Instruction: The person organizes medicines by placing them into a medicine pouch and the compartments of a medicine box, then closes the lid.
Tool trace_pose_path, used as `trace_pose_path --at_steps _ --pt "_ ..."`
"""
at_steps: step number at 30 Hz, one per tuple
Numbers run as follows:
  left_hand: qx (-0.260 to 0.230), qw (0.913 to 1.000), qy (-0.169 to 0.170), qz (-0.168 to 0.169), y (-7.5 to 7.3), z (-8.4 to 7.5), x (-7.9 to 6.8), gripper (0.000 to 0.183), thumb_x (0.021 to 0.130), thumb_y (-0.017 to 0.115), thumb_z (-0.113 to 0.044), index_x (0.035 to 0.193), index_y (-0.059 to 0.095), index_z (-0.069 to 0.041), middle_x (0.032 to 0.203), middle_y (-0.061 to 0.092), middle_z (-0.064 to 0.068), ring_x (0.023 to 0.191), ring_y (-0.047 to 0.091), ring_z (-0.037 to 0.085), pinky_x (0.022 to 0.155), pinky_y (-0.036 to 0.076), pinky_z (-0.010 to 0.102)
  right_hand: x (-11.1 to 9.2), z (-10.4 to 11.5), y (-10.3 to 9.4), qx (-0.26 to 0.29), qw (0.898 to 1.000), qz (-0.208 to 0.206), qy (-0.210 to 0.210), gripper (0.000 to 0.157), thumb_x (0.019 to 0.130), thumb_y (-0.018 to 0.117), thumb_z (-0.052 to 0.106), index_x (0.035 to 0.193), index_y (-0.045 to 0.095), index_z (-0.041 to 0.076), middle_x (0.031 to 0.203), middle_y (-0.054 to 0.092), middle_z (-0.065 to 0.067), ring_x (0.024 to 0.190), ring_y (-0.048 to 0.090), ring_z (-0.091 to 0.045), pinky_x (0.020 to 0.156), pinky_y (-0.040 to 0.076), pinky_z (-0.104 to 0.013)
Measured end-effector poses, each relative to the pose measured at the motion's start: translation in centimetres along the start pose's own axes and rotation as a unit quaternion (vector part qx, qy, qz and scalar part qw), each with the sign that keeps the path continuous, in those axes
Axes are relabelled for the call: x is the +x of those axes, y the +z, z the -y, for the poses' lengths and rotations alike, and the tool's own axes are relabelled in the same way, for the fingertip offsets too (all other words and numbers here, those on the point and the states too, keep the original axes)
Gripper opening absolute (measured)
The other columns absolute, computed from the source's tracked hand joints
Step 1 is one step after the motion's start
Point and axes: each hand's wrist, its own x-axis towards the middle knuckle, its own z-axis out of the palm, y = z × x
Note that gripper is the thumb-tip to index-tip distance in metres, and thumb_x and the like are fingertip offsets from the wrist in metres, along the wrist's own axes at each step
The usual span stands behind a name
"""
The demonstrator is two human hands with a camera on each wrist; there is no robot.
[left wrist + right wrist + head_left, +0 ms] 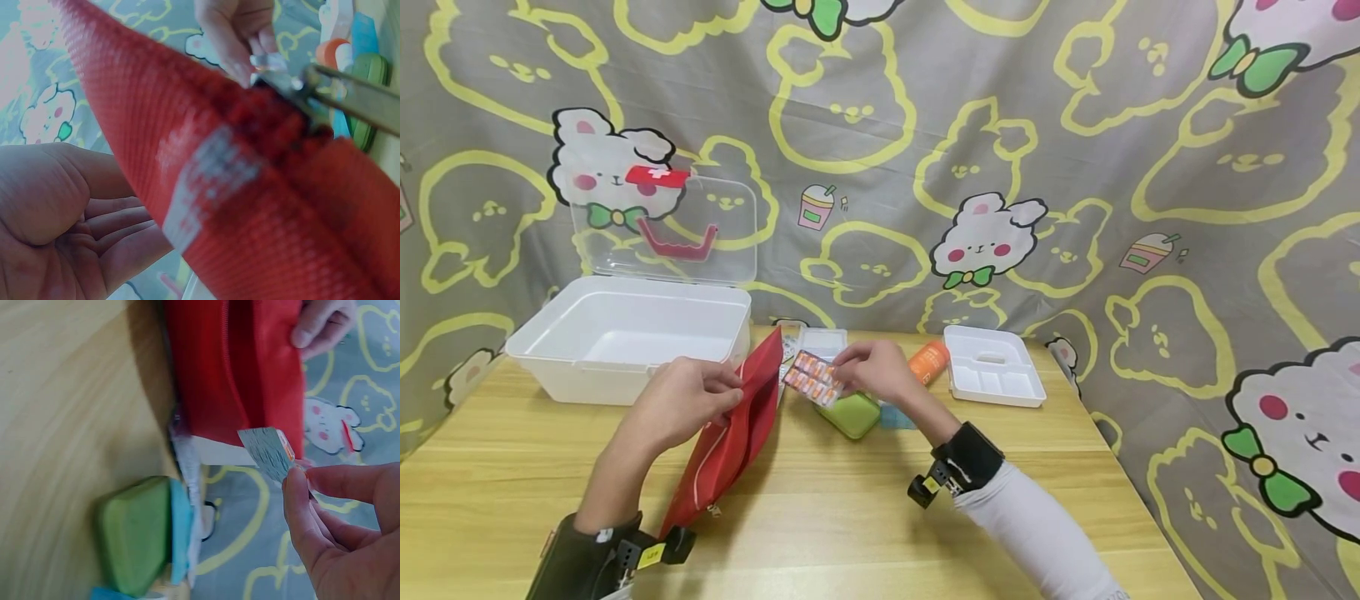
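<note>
My left hand (679,402) holds a red zip pouch (715,462) upright by its edge, with the thumb on the near side. In the right wrist view the pouch's zipped mouth (242,369) gapes. Between thumb and fingertips, my right hand (880,371) pinches a blister pack (812,379) of orange-and-white capsules. The pack is just right of the pouch in the head view; its silver back (265,450) faces the right wrist camera and overlaps the pouch's edge. Below the right hand, on the table, lies a green case (852,418).
At the left stands a white box (580,375) with its clear lid (730,200) raised. An orange bottle (929,362), a light-blue packet (897,417) and a small white container (823,340) lie behind the hands. A white compartment tray (1028,382) stands at the right.
</note>
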Motion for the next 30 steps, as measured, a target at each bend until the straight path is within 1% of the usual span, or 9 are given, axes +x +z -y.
trace_pose_path --at_steps 4,8,12,16,19,24,28,30 --pt "0.005 1.0000 0.001 0.000 0.0 0.0 0.0 0.031 0.092 0.071 -0.011 0.118 0.071 0.006 0.096 0.077 0.018 0.069 0.074 0.016 0.071 0.064 0.039 -0.4 0.8 -0.5 0.011 1.000 0.016 -0.011 0.015 0.086 0.071 0.003 0.099 0.076 0.000 0.085 0.075 -0.012 0.067 0.073 -0.021 0.071 0.064 -0.037" --pt "0.007 1.0000 -0.002 0.000 0.1 -0.1 0.0 0.029 0.092 0.072 -0.011 0.116 0.072 0.005 0.096 0.077 0.018 0.070 0.073 0.016 0.071 0.064 0.039 -0.9 1.2 -0.1 0.006 0.999 0.043 -0.024 0.015 0.086 0.072 0.005 0.099 0.076 -0.001 0.082 0.074 -0.012 0.065 0.072 -0.019 0.070 0.064 -0.036" --pt "0.006 1.0000 -0.003 -0.001 0.2 0.0 0.0 0.028 0.092 0.072 -0.011 0.115 0.072 0.006 0.095 0.077 0.018 0.070 0.073 0.016 0.071 0.064 0.040 -0.9 1.2 1.2 -0.001 0.998 0.061 -0.028 0.013 0.087 0.072 0.006 0.097 0.077 -0.002 0.078 0.075 -0.011 0.064 0.073 -0.017 0.073 0.064 -0.040" --pt "0.006 1.0000 0.002 -0.003 0.2 0.0 0.1 0.027 0.092 0.071 -0.010 0.114 0.072 0.006 0.095 0.077 0.019 0.069 0.073 0.017 0.070 0.064 0.040 -0.5 0.9 2.2 -0.003 0.997 0.072 -0.025 0.012 0.089 0.072 0.005 0.097 0.077 -0.001 0.078 0.075 -0.011 0.068 0.075 -0.026 0.077 0.063 -0.046" --pt "0.006 1.0000 0.005 -0.004 0.2 -0.1 0.2 0.025 0.093 0.070 -0.009 0.112 0.072 0.006 0.095 0.077 0.019 0.068 0.073 0.016 0.070 0.064 0.040 0.0 0.6 3.0 0.005 0.997 0.072 -0.019 0.012 0.090 0.072 0.005 0.098 0.077 -0.002 0.079 0.075 -0.013 0.072 0.076 -0.031 0.077 0.063 -0.046" --pt "0.001 0.9999 0.016 -0.002 0.3 -0.1 0.3 0.025 0.093 0.070 -0.008 0.111 0.072 0.008 0.094 0.076 0.022 0.069 0.074 0.018 0.067 0.064 0.040 0.9 0.2 4.2 0.009 0.998 0.062 -0.015 0.010 0.089 0.074 0.005 0.096 0.077 -0.002 0.079 0.076 -0.013 0.071 0.076 -0.029 0.069 0.064 -0.037" --pt "-0.002 0.9998 0.019 0.000 0.3 -0.1 0.3 0.024 0.093 0.070 -0.008 0.110 0.072 0.008 0.095 0.076 0.022 0.070 0.074 0.019 0.067 0.064 0.041 1.3 0.0 5.2 -0.018 0.999 0.044 -0.019 0.010 0.089 0.074 0.007 0.095 0.077 0.000 0.077 0.076 -0.010 0.066 0.075 -0.024 0.066 0.062 -0.031" --pt "-0.003 0.9998 0.019 0.001 0.3 -0.1 0.3 0.024 0.092 0.070 -0.008 0.110 0.072 0.008 0.095 0.076 0.022 0.070 0.074 0.019 0.067 0.064 0.041 1.6 -0.1 5.7 -0.025 0.999 0.036 -0.020 0.011 0.088 0.074 0.008 0.096 0.076 0.000 0.076 0.076 -0.009 0.066 0.075 -0.024 0.068 0.063 -0.033"
